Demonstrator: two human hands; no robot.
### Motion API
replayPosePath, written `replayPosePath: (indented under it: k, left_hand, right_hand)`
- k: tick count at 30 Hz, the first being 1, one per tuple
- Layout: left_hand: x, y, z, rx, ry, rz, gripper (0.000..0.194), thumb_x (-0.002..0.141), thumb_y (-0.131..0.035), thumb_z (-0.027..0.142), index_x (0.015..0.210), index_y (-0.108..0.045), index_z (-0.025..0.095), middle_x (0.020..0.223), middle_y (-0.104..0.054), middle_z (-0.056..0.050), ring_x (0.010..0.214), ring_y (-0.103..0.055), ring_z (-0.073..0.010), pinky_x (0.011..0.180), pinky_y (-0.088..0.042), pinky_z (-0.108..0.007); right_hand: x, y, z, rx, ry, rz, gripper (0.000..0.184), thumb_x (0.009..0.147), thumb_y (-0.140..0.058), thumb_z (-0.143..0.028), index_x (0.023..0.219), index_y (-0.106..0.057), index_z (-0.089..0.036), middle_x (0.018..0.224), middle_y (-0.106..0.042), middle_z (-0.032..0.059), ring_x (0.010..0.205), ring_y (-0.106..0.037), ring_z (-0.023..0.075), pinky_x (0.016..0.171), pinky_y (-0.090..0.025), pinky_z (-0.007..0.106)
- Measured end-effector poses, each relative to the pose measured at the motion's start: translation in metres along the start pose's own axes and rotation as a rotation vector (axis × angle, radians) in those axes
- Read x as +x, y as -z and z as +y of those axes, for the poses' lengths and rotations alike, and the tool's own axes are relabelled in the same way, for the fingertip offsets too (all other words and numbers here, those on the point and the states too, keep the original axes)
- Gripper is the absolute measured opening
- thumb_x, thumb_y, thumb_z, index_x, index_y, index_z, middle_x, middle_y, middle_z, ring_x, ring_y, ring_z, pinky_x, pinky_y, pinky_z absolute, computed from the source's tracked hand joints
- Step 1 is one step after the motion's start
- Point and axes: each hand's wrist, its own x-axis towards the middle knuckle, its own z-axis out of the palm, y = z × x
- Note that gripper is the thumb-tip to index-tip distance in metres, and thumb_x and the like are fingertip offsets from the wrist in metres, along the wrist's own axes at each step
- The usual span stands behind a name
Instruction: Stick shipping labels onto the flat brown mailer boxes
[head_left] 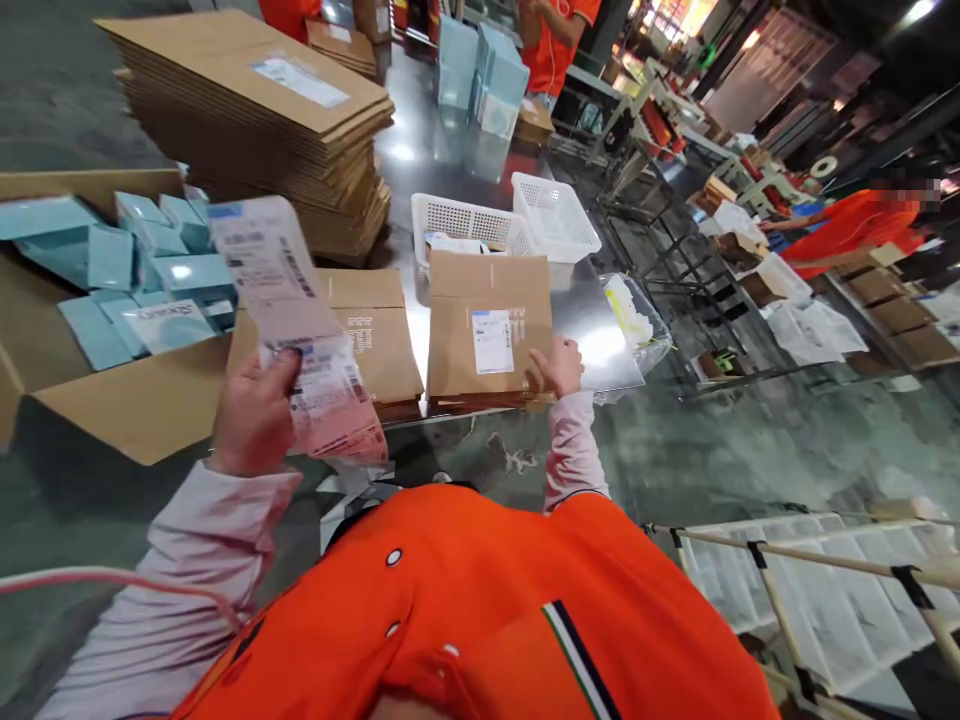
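Note:
My left hand (253, 412) is closed around a strip of printed label sheets (289, 310), held up over the table's near edge. My right hand (559, 365) rests at the lower right corner of a flat brown cardboard mailer (487, 325) with a white label (493, 341); its fingers curl on the edge of the stack. A second stack of flat mailers (375, 335) lies just left of it, partly behind the label sheets.
An open carton (112, 400) of pale blue boxes (112, 265) sits at left. A tall pile of flat cardboard (262, 110) stands behind. Two white baskets (555, 215) lie on the steel table (420, 150). People in orange work at the back and right.

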Motion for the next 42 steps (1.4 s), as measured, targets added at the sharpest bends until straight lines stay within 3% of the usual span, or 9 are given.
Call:
replayPosePath:
  k: [5, 9, 14, 19, 22, 27, 31, 37, 42]
  left_hand:
    - [-0.032, -0.025, -0.018, 0.027, 0.124, -0.205, 0.055, 0.057, -0.081, 0.060, 0.082, -0.064, 0.015, 0.070, -0.064, -0.001, 0.071, -0.060, -0.0175, 0.063, -0.052, -0.024]
    - [-0.031, -0.019, -0.016, 0.055, 0.089, -0.204, 0.057, 0.051, -0.085, 0.059, 0.085, -0.070, 0.016, 0.088, -0.073, -0.007, 0.088, -0.065, -0.0239, 0.077, -0.055, -0.029]
    - [-0.032, -0.007, -0.019, 0.007, 0.086, -0.023, 0.050, 0.052, -0.086, 0.054, 0.077, -0.072, 0.014, 0.080, -0.072, -0.006, 0.076, -0.064, -0.0201, 0.072, -0.053, -0.027]
    - [-0.039, -0.013, -0.042, 0.063, 0.076, 0.166, 0.045, 0.063, -0.079, 0.055, 0.061, -0.062, 0.014, 0.058, -0.058, -0.001, 0.058, -0.053, -0.0135, 0.050, -0.038, -0.021]
    - [-0.034, -0.012, -0.056, 0.020, 0.147, 0.196, 0.045, 0.062, -0.080, 0.054, 0.067, -0.063, 0.013, 0.060, -0.061, -0.001, 0.059, -0.056, -0.0141, 0.050, -0.038, -0.021]
    - [-0.030, 0.007, -0.087, -0.134, 0.439, 0.020, 0.048, 0.051, -0.091, 0.035, 0.088, -0.071, 0.011, 0.084, -0.075, -0.010, 0.073, -0.068, -0.0213, 0.061, -0.052, -0.026]
    - [-0.057, 0.025, -0.123, -0.209, 0.576, 0.033, 0.052, 0.054, -0.092, 0.037, 0.094, -0.070, 0.010, 0.083, -0.075, -0.013, 0.075, -0.070, -0.0249, 0.064, -0.056, -0.031]
    - [-0.102, 0.059, -0.138, -0.123, 0.616, -0.024, 0.048, 0.047, -0.094, 0.041, 0.077, -0.068, 0.014, 0.081, -0.075, -0.013, 0.084, -0.072, -0.0295, 0.075, -0.059, -0.036]
    - [-0.064, 0.087, -0.087, -0.125, 0.555, -0.045, 0.052, 0.040, -0.092, 0.044, 0.075, -0.068, 0.015, 0.069, -0.070, -0.005, 0.059, -0.062, -0.0201, 0.055, -0.052, -0.029]
  right_hand:
    - [-0.052, -0.083, -0.076, 0.409, 0.442, -0.591, 0.066, 0.078, -0.078, -0.035, 0.138, -0.056, -0.019, 0.125, -0.067, 0.0096, 0.103, -0.067, 0.0187, 0.093, -0.055, 0.031]
    - [-0.094, -0.142, -0.118, 0.591, 0.504, -0.603, 0.031, 0.093, -0.060, -0.034, 0.118, -0.070, -0.019, 0.118, -0.072, 0.0064, 0.112, -0.067, 0.0195, 0.100, -0.054, 0.033]
    - [-0.079, -0.134, -0.136, 0.601, 0.471, -0.635, 0.050, 0.080, -0.076, -0.042, 0.123, -0.067, -0.017, 0.109, -0.075, 0.0073, 0.096, -0.072, 0.0193, 0.087, -0.058, 0.030]
    - [-0.054, -0.132, -0.158, 0.434, 0.555, -0.651, 0.017, 0.086, -0.070, -0.031, 0.094, -0.077, -0.018, 0.093, -0.076, 0.0037, 0.086, -0.071, 0.0162, 0.084, -0.056, 0.027]
    - [-0.042, -0.153, -0.168, 0.326, 0.585, -0.636, 0.016, 0.087, -0.070, -0.031, 0.089, -0.076, -0.017, 0.089, -0.074, 0.0029, 0.084, -0.069, 0.0152, 0.082, -0.054, 0.026]
    - [0.014, -0.210, -0.195, 0.029, 0.608, -0.406, 0.020, 0.087, -0.070, -0.033, 0.096, -0.077, -0.017, 0.126, -0.062, 0.0079, 0.119, -0.057, 0.0180, 0.108, -0.042, 0.030]
    - [0.042, -0.249, -0.211, -0.188, 0.537, -0.414, 0.055, 0.086, -0.070, -0.042, 0.135, -0.061, -0.019, 0.148, -0.047, 0.0137, 0.136, -0.043, 0.0271, 0.115, -0.035, 0.044]
    - [-0.003, -0.260, -0.194, -0.405, 0.894, -0.596, 0.069, 0.099, -0.048, -0.048, 0.154, -0.034, -0.010, 0.166, -0.019, 0.0172, 0.156, -0.010, 0.0314, 0.123, 0.000, 0.060]
    - [-0.053, -0.214, -0.148, -0.182, 1.105, -0.887, 0.055, 0.101, -0.047, -0.043, 0.150, -0.044, -0.016, 0.161, -0.034, 0.0113, 0.153, -0.024, 0.0219, 0.127, -0.014, 0.042]
